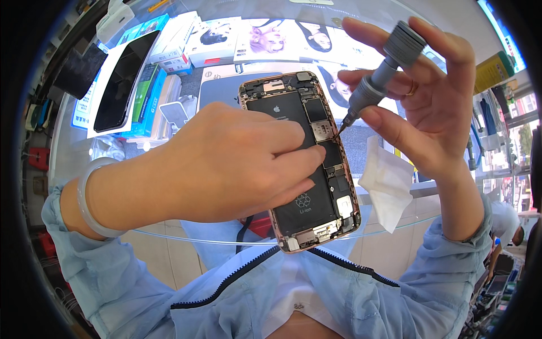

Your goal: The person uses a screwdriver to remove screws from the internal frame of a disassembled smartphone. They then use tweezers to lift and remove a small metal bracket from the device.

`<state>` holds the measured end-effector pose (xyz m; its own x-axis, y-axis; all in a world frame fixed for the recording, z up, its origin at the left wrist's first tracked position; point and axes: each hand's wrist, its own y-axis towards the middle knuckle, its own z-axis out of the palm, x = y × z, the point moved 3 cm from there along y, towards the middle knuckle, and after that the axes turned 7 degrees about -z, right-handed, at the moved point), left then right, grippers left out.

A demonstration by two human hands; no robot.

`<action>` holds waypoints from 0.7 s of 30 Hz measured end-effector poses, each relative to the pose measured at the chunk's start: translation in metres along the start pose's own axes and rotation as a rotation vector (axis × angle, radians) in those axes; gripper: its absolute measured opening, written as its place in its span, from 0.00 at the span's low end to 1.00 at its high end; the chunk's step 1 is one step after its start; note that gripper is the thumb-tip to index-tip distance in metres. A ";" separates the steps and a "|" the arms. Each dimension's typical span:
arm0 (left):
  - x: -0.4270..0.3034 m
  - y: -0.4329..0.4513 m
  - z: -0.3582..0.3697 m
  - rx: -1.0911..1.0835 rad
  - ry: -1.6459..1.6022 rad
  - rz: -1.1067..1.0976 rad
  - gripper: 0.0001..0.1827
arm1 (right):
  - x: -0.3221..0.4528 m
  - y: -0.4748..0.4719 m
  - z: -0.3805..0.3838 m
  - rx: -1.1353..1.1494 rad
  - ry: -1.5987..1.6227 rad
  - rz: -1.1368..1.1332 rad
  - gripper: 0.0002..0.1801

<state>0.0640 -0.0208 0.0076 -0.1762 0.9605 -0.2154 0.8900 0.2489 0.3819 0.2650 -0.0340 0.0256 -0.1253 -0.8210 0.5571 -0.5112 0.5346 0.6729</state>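
Observation:
An opened iPhone [338, 186] with its screen off lies lengthwise before me, its insides facing up. Its black lithium-ion battery [302, 212] is partly covered by my left hand [250, 161]. That hand reaches across from the left with curled fingers, and its fingertips are at the logic board beside the battery. The thumb is hidden beneath, so anything pinched there cannot be seen. My right hand [436, 101] holds a grey precision screwdriver [383, 72] at a slant, finger and thumb around its handle. The bit meets the board near a silver shield plate [322, 131] by the phone's right edge.
A white wipe [387, 186] hangs over the front edge of the glass counter [203, 242]. On the left, a dark-screened phone [127, 80] rests on stacked boxes beside a small clear stand [180, 112]. Boxes with printed portraits [266, 40] lie beyond. A yellow-green bottle [493, 72] is at right.

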 end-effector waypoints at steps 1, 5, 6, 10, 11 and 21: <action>0.000 0.000 0.000 0.000 -0.001 -0.003 0.21 | 0.001 -0.001 0.002 -0.039 0.058 0.032 0.43; 0.000 0.001 -0.001 0.009 0.000 -0.007 0.20 | -0.001 0.000 0.001 0.012 0.084 -0.016 0.43; 0.000 0.000 -0.001 0.011 0.002 -0.012 0.20 | -0.003 0.001 0.000 0.062 0.017 -0.050 0.43; 0.000 0.000 -0.002 0.017 -0.002 -0.009 0.20 | 0.000 -0.001 0.005 -0.102 0.170 0.082 0.42; 0.000 0.001 -0.001 0.009 -0.004 -0.005 0.20 | -0.002 -0.003 0.005 -0.132 0.230 0.084 0.42; 0.001 0.000 -0.001 0.000 -0.002 -0.003 0.20 | -0.008 -0.003 0.005 -0.050 0.239 0.006 0.38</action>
<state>0.0635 -0.0199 0.0079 -0.1779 0.9595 -0.2184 0.8894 0.2518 0.3815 0.2638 -0.0305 0.0169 0.0799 -0.7504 0.6562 -0.4673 0.5533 0.6896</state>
